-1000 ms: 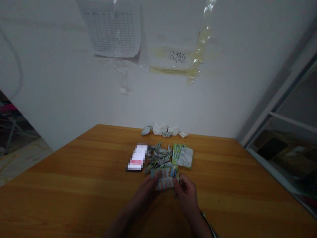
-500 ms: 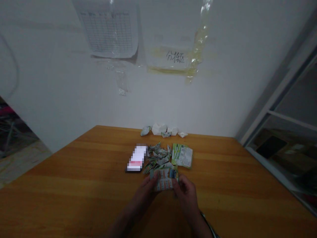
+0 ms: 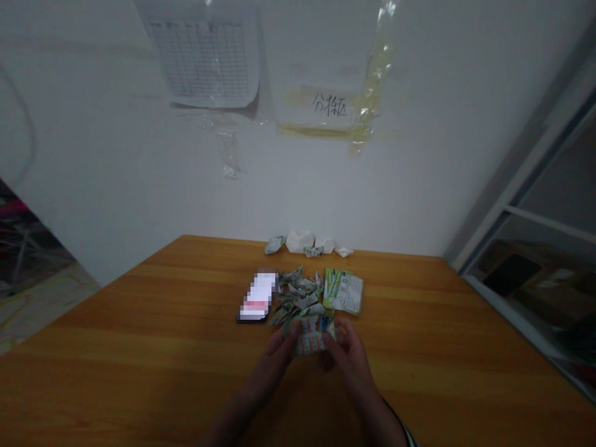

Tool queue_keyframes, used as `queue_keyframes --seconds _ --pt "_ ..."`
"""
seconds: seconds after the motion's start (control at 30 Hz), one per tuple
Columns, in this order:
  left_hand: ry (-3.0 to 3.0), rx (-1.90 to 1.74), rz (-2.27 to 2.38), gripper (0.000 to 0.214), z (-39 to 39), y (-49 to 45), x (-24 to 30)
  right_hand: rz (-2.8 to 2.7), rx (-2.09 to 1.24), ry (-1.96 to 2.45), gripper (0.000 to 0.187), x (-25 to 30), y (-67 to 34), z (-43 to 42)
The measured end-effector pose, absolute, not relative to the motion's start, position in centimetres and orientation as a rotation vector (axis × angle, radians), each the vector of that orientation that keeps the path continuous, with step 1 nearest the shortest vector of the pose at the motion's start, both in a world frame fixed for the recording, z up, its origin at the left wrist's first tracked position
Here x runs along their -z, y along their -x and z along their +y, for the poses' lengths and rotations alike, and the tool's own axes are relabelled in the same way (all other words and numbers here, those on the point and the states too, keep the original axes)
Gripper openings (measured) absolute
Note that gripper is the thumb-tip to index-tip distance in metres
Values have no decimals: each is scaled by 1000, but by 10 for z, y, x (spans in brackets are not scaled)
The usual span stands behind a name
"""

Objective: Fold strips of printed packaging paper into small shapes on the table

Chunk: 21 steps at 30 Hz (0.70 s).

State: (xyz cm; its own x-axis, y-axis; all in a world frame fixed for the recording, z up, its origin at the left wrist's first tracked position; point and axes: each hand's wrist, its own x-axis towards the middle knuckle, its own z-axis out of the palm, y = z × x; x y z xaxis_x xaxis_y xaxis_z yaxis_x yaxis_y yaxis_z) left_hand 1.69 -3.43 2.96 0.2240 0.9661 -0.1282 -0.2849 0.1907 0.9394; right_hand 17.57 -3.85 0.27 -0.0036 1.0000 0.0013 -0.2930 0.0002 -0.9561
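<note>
A small printed packet [image 3: 311, 336], with orange and blue blocks on pale paper, is held up above the table between both hands. My left hand [image 3: 279, 349] grips its left edge, thumb on the front face. My right hand [image 3: 347, 351] holds the right edge, its thumb on the front and the fingers curled behind. Just beyond the packet lies a pile of crumpled green-and-silver wrappers [image 3: 302, 295]. To the right of that pile is a flat stack of green-and-white printed packets [image 3: 345, 293]. The back of the held packet is hidden.
A phone [image 3: 257, 298] with a lit, pixelated screen lies left of the pile on the wooden table [image 3: 162, 335]. Crumpled white tissues [image 3: 300, 242] and wrappers sit along the wall. A shelf frame [image 3: 549, 225] stands at the right. A taped paper chart [image 3: 205, 56] hangs on the wall.
The packet has tilted slightly, its right side higher. My right hand has shifted up a little, with its fingers moved behind the packet. The things on the table stay in place.
</note>
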Motion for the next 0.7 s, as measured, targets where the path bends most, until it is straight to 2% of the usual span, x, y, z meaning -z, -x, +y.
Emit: queue_keyframes --seconds 0.1,0.43,0.7 --pt "-1056 -1079 992 47 -35 -17 -31 -1066 -1500 995 52 -3 -180 -36" --pt "-950 -1047 983 45 -32 -15 -32 -1099 -1651 870 48 -14 -189 -40" --pt "-1000 -1058 967 44 -34 -21 -31 -953 -1496 1005 44 2 -173 -35"
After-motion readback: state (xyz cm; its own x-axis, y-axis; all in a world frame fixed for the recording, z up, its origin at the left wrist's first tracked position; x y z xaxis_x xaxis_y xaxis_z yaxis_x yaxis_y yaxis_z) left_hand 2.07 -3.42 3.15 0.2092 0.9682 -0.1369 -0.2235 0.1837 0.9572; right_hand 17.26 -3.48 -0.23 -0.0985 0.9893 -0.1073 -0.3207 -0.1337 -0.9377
